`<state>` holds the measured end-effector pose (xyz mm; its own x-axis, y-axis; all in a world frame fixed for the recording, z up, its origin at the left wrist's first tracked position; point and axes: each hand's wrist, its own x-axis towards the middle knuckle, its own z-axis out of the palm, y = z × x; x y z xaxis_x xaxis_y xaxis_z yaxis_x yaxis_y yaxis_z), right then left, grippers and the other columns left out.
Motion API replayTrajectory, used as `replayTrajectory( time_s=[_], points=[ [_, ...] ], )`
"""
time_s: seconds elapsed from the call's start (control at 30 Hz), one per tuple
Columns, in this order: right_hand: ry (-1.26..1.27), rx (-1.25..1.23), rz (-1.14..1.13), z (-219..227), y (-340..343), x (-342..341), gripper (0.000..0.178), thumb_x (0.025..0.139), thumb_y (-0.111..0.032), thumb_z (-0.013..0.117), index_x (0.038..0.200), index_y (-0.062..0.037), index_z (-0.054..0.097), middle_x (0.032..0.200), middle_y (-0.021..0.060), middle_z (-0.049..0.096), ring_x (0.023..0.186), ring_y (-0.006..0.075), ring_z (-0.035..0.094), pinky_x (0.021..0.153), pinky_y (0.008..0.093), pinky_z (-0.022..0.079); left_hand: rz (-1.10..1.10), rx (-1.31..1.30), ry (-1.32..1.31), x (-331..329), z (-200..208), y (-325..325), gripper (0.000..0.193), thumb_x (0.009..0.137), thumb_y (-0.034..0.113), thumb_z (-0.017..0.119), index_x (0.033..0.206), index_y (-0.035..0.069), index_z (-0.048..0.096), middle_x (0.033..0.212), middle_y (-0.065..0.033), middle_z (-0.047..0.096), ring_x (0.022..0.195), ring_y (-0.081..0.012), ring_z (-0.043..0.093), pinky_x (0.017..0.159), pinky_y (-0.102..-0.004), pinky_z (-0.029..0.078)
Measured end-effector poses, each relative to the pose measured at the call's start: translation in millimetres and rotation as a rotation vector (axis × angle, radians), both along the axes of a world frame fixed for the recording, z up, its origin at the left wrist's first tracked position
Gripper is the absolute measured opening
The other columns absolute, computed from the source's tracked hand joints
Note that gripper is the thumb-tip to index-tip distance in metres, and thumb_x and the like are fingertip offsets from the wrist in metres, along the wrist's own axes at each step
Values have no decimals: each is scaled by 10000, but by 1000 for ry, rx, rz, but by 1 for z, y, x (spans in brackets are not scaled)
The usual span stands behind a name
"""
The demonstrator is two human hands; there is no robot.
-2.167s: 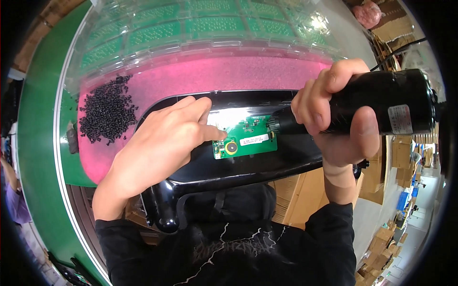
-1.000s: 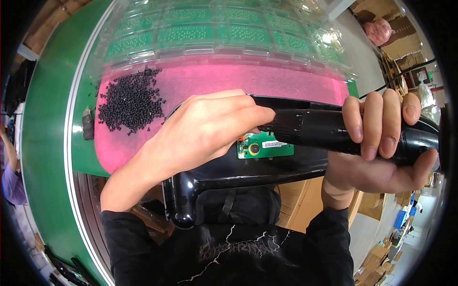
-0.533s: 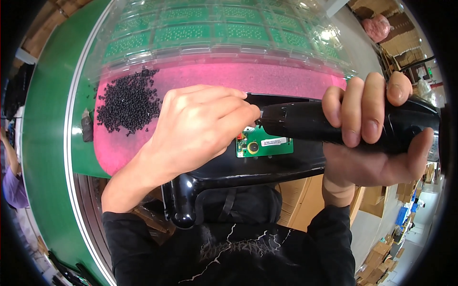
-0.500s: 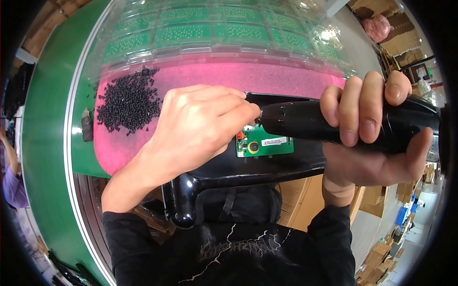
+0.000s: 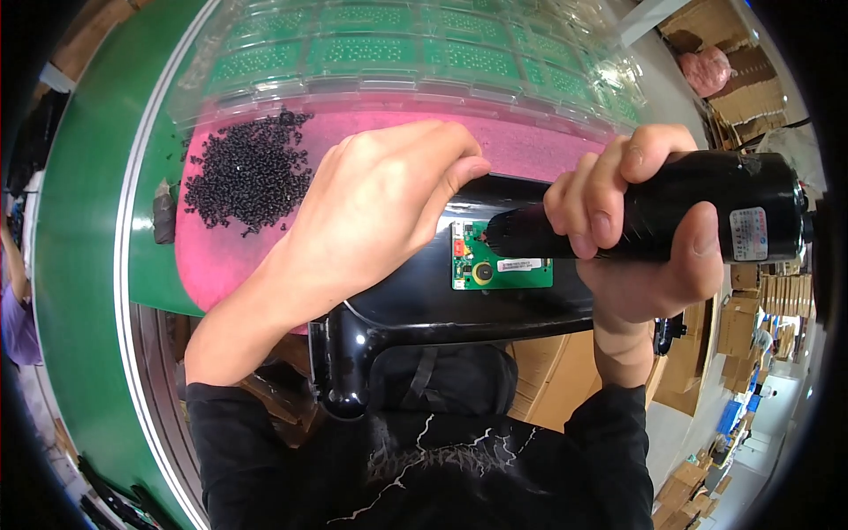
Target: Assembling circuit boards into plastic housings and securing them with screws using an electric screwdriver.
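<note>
My right hand (image 5: 632,203) is wrapped around a black electric screwdriver (image 5: 715,199), which lies nearly level with its nose pointing left. The nose is down at the upper edge of a green circuit board (image 5: 495,276); its very tip is hard to make out. That board sits in a glossy black plastic housing (image 5: 415,309) with a rounded leg toward me. Above and left of the board is my left hand (image 5: 389,190), its thumb and fingers closed together by the housing's far edge. Whatever they may hold is hidden.
A heap of small black screws (image 5: 247,172) lies on the pink mat (image 5: 212,274), left of my left hand. Clear plastic trays (image 5: 380,53) stand behind the mat over green boards. A small dark object (image 5: 164,216) rests on the green table (image 5: 93,221).
My left hand has drawn away from the screwdriver's tip, up toward the housing's far edge. The screwdriver's nose has come down onto the board, and its body has tilted.
</note>
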<state>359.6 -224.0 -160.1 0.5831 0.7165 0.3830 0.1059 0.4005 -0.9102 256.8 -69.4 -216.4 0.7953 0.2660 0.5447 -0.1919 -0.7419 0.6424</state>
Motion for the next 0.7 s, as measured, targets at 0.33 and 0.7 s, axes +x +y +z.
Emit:
replayTrajectory(
  time_s=[0.33,0.7],
  points=[
    [-170,-139,39,5,5,-3,504,871,-526,603,960,-53,456,625,16,486,500,119,444,536,302,406,-13,-21,23,1,-3,-1,82,860,28,655,886,-29,603,790,-164,636,719,-346,638,628,-384,494],
    [-170,-221,65,6,4,-2,501,857,-519,603,1016,-59,484,631,17,487,525,127,459,553,307,402,-168,-139,126,-2,-3,1,124,816,7,675,928,-38,649,829,-156,667,713,-306,657,617,-351,505]
  ],
)
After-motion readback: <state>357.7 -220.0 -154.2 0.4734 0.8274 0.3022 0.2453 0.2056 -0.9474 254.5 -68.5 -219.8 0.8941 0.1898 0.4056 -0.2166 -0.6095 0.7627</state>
